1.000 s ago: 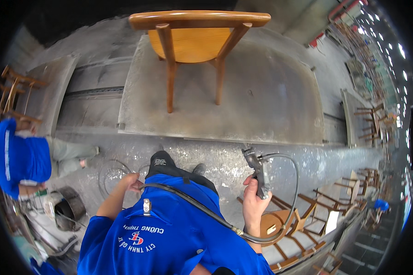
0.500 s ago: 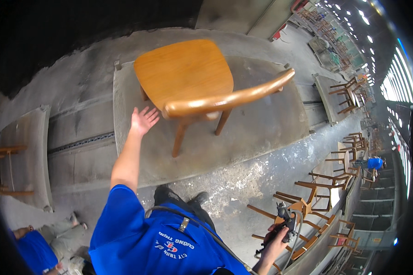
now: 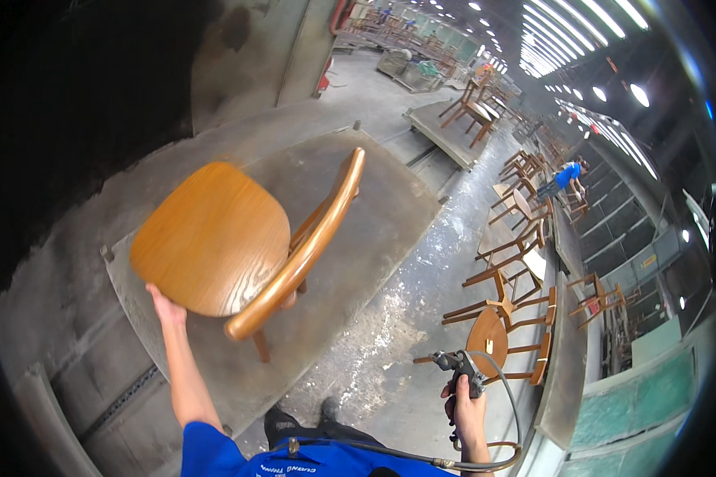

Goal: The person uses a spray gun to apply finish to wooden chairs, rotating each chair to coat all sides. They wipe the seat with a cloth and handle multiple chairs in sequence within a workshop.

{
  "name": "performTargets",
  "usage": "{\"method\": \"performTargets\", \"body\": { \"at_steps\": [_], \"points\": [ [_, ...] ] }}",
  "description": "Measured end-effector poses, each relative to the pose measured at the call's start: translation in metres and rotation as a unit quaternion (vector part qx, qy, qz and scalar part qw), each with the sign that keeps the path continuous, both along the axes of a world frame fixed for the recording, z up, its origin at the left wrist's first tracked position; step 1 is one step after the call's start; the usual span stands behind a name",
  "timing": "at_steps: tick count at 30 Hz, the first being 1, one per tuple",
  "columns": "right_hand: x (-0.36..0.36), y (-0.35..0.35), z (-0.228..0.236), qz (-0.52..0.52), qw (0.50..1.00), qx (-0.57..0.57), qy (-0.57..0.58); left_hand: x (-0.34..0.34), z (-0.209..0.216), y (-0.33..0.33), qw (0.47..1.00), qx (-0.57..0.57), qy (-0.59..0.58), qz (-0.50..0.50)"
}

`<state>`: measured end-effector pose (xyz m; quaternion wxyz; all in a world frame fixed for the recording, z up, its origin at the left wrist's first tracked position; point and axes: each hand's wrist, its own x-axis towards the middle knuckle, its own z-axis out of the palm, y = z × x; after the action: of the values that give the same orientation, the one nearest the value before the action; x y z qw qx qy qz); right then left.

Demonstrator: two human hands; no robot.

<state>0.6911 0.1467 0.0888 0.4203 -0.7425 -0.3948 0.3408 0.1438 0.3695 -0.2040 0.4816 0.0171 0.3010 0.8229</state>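
A varnished wooden chair [image 3: 211, 238] with a light brown seat and a curved, glossy backrest stands on a flat grey platform [image 3: 358, 262], in front and to the left. My left hand [image 3: 168, 308] grips the near left edge of its seat; part of the fingers is hidden at the rim. Off to the right, well apart from the chair, my right hand [image 3: 467, 409] is closed around a dark spray gun [image 3: 463, 372]. From the gun a thin hose [image 3: 519, 421] loops down to my waist.
Several wooden chairs [image 3: 525, 258] line the right side, with a round-seated one [image 3: 487, 338] close behind the spray gun. Another platform [image 3: 445, 131] carries chairs farther ahead. A person in blue [image 3: 565, 176] bends at the far right. A dark wall [image 3: 79, 95] rises at the left.
My left hand has gone from open beside the chair to gripping its seat edge. The view has swung to the right. My right hand still holds the spray gun, now raised higher in view.
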Motion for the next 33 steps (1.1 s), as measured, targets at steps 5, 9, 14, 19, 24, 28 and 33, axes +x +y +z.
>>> {"method": "performTargets", "body": {
  "at_steps": [5,9,14,19,24,28,33],
  "points": [
    [0.016,0.013,-0.009,0.051,0.999,-0.004,0.007,0.018,-0.025,-0.092,0.998,0.022,0.035,0.057],
    [0.052,0.021,-0.025,0.062,0.996,-0.032,0.055,0.044,0.019,-0.180,0.984,-0.023,-0.064,0.163],
    [0.103,0.017,-0.047,0.049,0.993,-0.025,0.100,0.153,0.097,-0.214,0.970,-0.065,-0.072,0.224],
    [0.134,0.001,-0.050,0.015,0.991,0.006,0.130,0.191,0.081,-0.190,0.965,-0.113,-0.030,0.237],
    [0.146,-0.011,-0.043,-0.008,0.977,0.079,0.195,0.255,0.046,-0.117,0.981,-0.188,-0.043,-0.009],
    [0.158,-0.024,-0.036,-0.009,0.971,0.129,0.203,0.289,0.083,-0.112,0.775,-0.234,0.446,-0.383],
    [0.171,-0.049,-0.040,-0.052,0.961,0.149,0.226,0.265,0.098,-0.123,0.276,-0.214,0.916,-0.199]
  ]
}}
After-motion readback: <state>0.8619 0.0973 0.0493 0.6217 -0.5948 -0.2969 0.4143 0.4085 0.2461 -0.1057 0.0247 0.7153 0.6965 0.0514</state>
